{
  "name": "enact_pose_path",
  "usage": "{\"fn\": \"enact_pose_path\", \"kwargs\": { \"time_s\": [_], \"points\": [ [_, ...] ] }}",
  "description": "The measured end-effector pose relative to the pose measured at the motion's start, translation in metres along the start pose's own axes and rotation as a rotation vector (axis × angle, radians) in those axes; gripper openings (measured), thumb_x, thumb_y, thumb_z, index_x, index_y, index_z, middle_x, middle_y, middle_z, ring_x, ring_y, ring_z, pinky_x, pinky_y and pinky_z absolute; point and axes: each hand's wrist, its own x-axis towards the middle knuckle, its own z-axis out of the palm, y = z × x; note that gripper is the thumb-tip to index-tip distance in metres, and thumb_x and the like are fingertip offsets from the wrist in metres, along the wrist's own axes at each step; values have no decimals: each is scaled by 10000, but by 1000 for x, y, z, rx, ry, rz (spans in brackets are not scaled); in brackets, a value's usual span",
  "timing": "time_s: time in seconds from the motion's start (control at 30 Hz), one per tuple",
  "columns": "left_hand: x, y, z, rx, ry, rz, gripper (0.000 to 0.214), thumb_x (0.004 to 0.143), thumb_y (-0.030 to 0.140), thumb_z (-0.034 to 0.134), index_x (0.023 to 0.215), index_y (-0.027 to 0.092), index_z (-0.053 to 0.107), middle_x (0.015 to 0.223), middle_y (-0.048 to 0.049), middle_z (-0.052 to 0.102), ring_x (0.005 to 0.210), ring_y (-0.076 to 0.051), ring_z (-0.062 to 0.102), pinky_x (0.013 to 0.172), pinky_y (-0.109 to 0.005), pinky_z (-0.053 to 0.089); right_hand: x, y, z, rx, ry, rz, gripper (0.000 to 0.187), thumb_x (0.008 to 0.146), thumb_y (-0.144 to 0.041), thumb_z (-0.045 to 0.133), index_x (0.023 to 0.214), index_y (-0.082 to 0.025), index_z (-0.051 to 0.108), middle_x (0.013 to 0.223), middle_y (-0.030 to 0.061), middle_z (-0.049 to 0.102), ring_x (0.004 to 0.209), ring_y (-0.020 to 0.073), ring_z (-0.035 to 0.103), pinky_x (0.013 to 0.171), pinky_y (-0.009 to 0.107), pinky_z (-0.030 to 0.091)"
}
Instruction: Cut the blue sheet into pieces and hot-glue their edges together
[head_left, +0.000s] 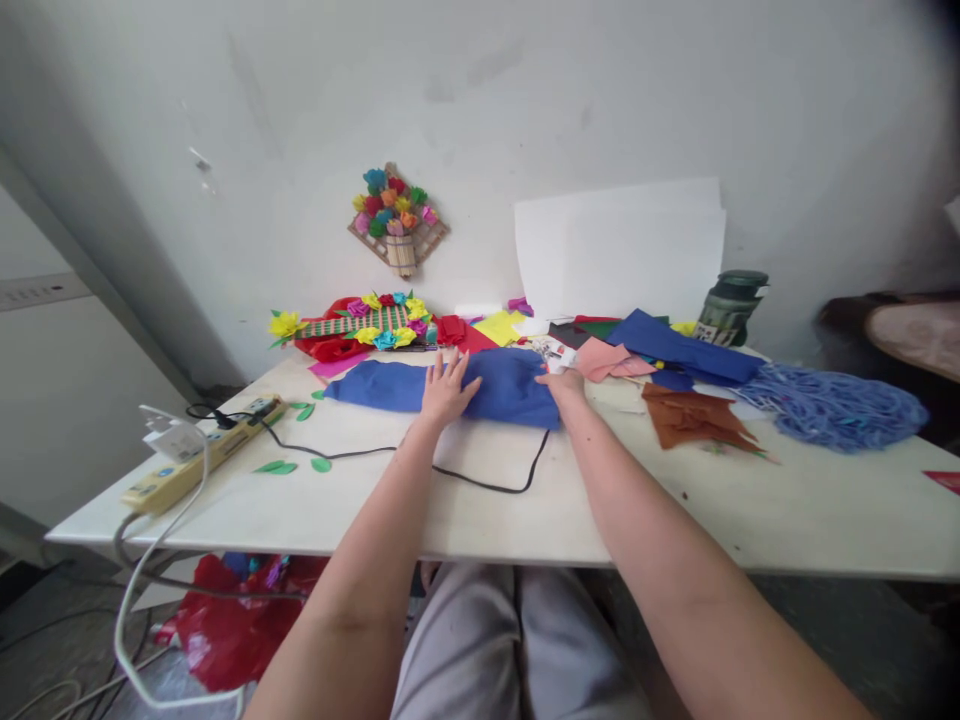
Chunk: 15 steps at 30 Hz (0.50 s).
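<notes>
A long blue sheet [511, 385], crepe paper or cloth by its look, lies across the table in front of me. My left hand [447, 388] rests flat on its middle with the fingers spread. At the sheet's right end, my right hand [565, 388] has its fingers closed on the edge, the thumb toward the blue. Just beyond that hand is a small white item with printing [559, 355], partly covered. A black cord [480, 482] runs along the table on the near side of the sheet, passing under my left forearm.
A power strip [202, 460] with plugs lies left, near green paper leaves [277, 467]. Behind stands a flower-trimmed woven piece [360, 325]. To the right are brown paper [694, 415], a blue yarn bundle [844, 408] and a dark bottle [731, 308]. White sheets [622, 250] lean on the wall.
</notes>
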Motion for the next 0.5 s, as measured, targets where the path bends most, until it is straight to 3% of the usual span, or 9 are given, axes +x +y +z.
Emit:
{"fn": "enact_pose_path", "kwargs": {
  "time_s": [0.1, 0.17, 0.37, 0.43, 0.5],
  "points": [
    [-5, -19, 16, 178, -151, -144, 752, 712, 520, 565, 1353, 210, 321, 1470, -107, 169, 1354, -273, 76, 1072, -448, 101, 4, 0, -5, -118, 32, -33, 214, 444, -88, 723, 566, -188, 579, 529, -22, 576, 633, 177, 594, 554, 242, 443],
    [-9, -25, 21, 232, -206, -178, 850, 710, 586, 520, 1387, 158, 234, 1476, -145, 101, 1354, -278, 59, 1072, -444, 102, 3, -5, -10, -220, 75, -52, 229, 441, -103, 733, 525, -194, 540, 570, 12, 594, 732, 214, 612, 593, 265, 452],
    [-14, -17, 23, 307, -238, -262, 871, 693, 642, 480, 1361, 117, 289, 1460, -181, 143, 1350, -285, 89, 1076, -445, 92, -9, -30, -21, -455, 189, -230, 172, 514, -91, 682, 550, -199, 554, 624, 61, 616, 883, 286, 606, 715, 348, 448],
    [-15, -13, 22, 297, -227, -286, 858, 688, 634, 496, 1348, 117, 318, 1454, -182, 165, 1348, -289, 106, 1078, -441, 92, -14, -37, -20, -452, 160, -248, 153, 542, -96, 676, 568, -193, 561, 586, 56, 610, 834, 270, 622, 676, 319, 460],
    [-15, -11, 22, 297, -226, -303, 865, 688, 637, 494, 1349, 109, 318, 1452, -182, 167, 1348, -291, 108, 1078, -440, 94, -21, -42, -15, -360, 52, -185, 131, 574, -110, 677, 600, -181, 571, 527, 38, 592, 703, 230, 640, 572, 267, 468]
  ]
}}
